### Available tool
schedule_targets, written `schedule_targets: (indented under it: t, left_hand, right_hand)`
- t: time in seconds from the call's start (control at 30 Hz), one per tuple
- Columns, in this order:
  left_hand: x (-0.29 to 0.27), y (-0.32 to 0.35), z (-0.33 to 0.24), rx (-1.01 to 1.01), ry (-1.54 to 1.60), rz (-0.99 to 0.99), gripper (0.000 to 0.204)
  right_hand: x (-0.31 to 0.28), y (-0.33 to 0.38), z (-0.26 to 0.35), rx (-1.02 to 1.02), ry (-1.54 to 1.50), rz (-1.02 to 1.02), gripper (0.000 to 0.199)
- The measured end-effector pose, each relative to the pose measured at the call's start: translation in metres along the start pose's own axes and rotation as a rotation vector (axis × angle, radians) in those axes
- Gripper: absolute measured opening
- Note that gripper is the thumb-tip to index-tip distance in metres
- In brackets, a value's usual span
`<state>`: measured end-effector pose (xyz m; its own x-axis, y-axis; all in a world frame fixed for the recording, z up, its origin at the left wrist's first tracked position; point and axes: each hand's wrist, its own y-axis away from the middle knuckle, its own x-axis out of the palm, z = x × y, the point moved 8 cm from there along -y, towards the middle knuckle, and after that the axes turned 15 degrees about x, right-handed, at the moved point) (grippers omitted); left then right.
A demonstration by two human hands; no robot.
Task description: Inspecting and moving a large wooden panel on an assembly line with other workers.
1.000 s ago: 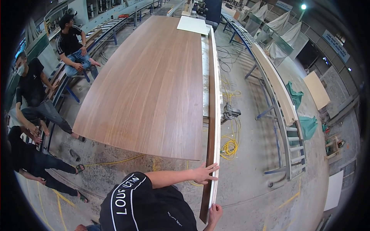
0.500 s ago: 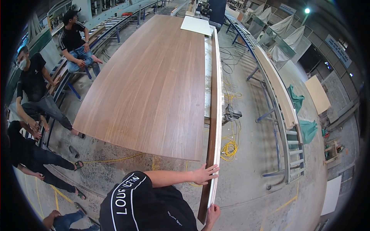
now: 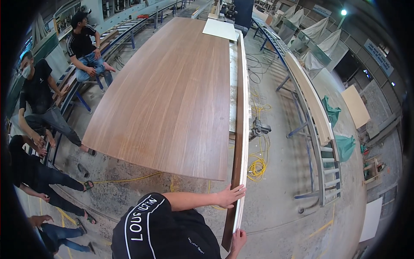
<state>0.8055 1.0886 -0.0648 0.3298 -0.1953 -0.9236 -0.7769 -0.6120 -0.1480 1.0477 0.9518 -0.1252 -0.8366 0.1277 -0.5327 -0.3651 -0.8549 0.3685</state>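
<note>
My left hand [image 3: 231,196] lies across the near part of a long, narrow wooden strip [image 3: 239,142], its fingers stretched out over the pale edge. The strip is dark brown on one face and light along its edge, and it runs away from me toward the machine. At its near end, my right hand [image 3: 238,238] is closed around the outer edge, thumb side up. A wide brown wood-grain panel [image 3: 168,99] lies flat to the left of the strip, with a narrow gap between them. Neither hand touches the panel.
A white sheet [image 3: 219,29] lies on the panel's far corner beside a dark machine [image 3: 228,13]. Yellow cable [image 3: 257,167] coils on the floor at right, near a roller conveyor [image 3: 327,172] carrying long boards. Several people are at left, one seated [image 3: 86,47].
My hands stay almost where they were on the strip. The wide panel's near edge appears slightly farther right. At the lower left, a person's legs and hand have shifted.
</note>
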Motion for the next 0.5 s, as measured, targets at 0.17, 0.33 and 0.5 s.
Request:
schedule_targets:
  t: [0.17,0.33,0.5]
  left_hand:
    - [-0.001,-0.004,-0.002,-0.008,0.006,0.025,0.089]
    - [0.001,-0.001,0.001,-0.007,0.017,0.024,0.088]
    - [0.003,-0.002,0.001,0.013,0.029,0.022,0.085]
  right_hand:
    - [-0.001,-0.004,-0.008,-0.001,-0.016,0.000,0.014]
    - [0.000,-0.001,0.001,-0.050,0.032,-0.024,0.015]
    - [0.000,-0.003,-0.003,-0.067,0.054,-0.042,0.015]
